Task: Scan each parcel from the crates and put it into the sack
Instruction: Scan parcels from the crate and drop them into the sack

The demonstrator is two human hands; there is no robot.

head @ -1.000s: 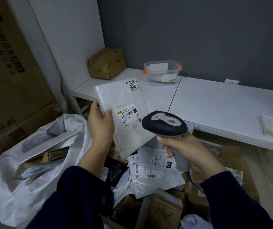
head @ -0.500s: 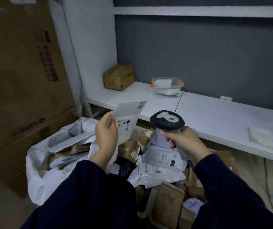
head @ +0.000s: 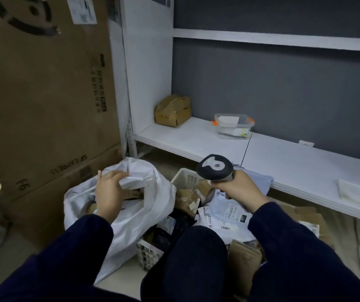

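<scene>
My left hand holds a white padded parcel over the open mouth of the white sack, its fingers curled on the parcel's edge. Brown cartons show inside the sack below it. My right hand grips a dark grey barcode scanner above the white crate. The crate holds several parcels: white mailers with labels, brown cartons and a black bag.
Tall cardboard boxes stand at the left behind the sack. A white shelf runs along the back with a small carton and a clear plastic tub. My knee blocks the crate's near side.
My left hand swung the white parcel away from the scanner, left and down to the sack's mouth. The scanner hand stayed over the crate. The view rose.
</scene>
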